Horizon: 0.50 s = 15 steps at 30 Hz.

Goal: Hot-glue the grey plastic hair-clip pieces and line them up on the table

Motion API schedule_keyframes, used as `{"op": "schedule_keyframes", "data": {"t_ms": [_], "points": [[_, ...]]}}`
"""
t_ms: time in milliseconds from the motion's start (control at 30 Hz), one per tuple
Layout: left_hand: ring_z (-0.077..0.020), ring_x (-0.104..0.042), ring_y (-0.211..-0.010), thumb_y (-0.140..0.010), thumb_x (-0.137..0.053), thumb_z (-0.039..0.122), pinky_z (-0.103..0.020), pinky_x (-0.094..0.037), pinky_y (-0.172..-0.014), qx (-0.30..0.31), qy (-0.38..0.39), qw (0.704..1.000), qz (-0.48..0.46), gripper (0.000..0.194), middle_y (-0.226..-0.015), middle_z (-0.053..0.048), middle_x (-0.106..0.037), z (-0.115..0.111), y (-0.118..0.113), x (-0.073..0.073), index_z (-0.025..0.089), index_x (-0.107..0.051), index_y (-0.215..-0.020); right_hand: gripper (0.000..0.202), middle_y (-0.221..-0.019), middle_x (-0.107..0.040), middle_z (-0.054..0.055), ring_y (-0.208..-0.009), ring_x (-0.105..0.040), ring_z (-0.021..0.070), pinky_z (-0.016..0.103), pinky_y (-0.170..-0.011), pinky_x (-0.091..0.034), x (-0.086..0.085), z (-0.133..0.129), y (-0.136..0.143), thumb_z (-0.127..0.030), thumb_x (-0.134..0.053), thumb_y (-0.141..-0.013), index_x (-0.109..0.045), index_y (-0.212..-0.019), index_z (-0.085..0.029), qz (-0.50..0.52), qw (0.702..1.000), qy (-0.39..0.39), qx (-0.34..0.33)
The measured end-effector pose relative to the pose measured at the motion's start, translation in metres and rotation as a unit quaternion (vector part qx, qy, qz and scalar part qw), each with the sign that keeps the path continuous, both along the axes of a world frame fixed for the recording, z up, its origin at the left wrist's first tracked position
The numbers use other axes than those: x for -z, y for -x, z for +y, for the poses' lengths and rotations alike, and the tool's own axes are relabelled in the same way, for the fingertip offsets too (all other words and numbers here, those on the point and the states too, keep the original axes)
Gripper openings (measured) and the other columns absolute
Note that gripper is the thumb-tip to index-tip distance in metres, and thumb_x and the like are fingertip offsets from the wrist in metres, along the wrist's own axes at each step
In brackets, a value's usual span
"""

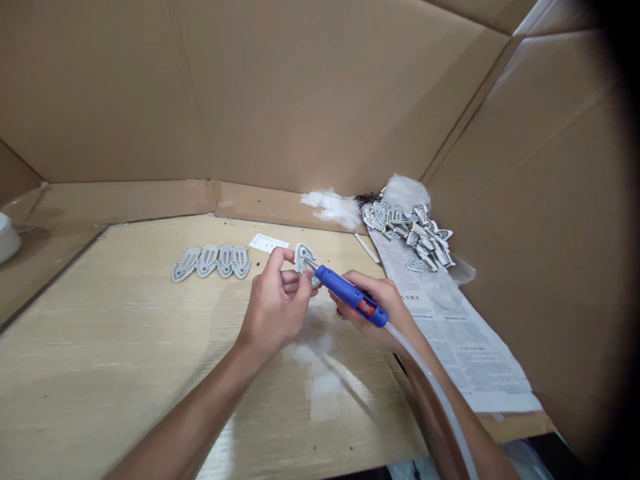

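Observation:
My left hand (280,300) pinches a small grey-white plastic part (304,256) upright above the middle of the table. In my right hand (377,303) is a blue air gun (345,290) with a red insert and a clear hose (433,380) running down to the lower right. The gun's thin metal nozzle meets the face of the part, by my left fingertips. Left of my hands, several similar grey parts (210,261) lie side by side on the wooden table (125,347).
A heap of similar parts (425,237) lies on newspaper (465,340) at the right, beside a plastic bag (406,193). White fluff (333,205) and a printed white card (269,243) are near the back. Cardboard walls (300,87) enclose the table. A white round object (7,238) shows at far left.

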State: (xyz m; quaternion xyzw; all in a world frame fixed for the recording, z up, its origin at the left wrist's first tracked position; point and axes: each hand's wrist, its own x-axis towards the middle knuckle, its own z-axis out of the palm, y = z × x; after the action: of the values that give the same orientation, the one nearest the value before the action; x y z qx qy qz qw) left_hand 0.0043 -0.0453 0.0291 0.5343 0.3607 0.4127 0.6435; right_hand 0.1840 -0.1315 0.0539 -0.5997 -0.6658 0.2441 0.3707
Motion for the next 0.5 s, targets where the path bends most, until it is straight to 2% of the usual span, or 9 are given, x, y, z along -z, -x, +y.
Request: {"op": "schedule_keyframes", "data": {"t_ms": [167,400,500], "points": [[-0.0133,-0.077,-0.076,-0.088,-0.072,0.053,-0.016,-0.062,-0.063,0.000,-0.030,0.999,0.011,0.045,-0.083,-0.001,-0.075,-0.0011,0.0007,0.0001,0.024,-0.044,-0.108,0.022,-0.076,-0.066,-0.003,-0.065,-0.061,0.0107,0.021,-0.063,-0.046,0.0029,0.0010,0.0004,-0.008,-0.060,-0.083,-0.070,-0.099,-0.019,-0.003,1.000,-0.009,0.006],[-0.0112,-0.077,-0.078,-0.092,-0.068,0.049,-0.015,-0.061,-0.066,-0.003,-0.069,0.997,0.028,0.037,-0.088,0.000,-0.076,-0.0032,0.0023,-0.0012,0.024,-0.043,-0.102,0.022,-0.075,-0.063,-0.003,-0.064,-0.053,0.0103,0.021,-0.061,-0.043,0.0042,0.0013,0.0026,-0.011,-0.063,-0.087,-0.073,-0.105,-0.019,0.011,1.000,0.002,0.001],[-0.0112,-0.077,-0.077,-0.092,-0.068,0.049,-0.016,-0.063,-0.067,-0.009,-0.087,0.995,0.040,0.036,-0.093,-0.002,-0.078,-0.0041,0.0032,-0.0003,0.024,-0.044,-0.102,0.020,-0.081,-0.066,0.000,-0.069,-0.058,0.0126,0.023,-0.065,-0.045,0.0046,0.0013,0.0041,-0.014,-0.065,-0.089,-0.074,-0.107,-0.019,0.023,1.000,0.000,-0.004]]}}
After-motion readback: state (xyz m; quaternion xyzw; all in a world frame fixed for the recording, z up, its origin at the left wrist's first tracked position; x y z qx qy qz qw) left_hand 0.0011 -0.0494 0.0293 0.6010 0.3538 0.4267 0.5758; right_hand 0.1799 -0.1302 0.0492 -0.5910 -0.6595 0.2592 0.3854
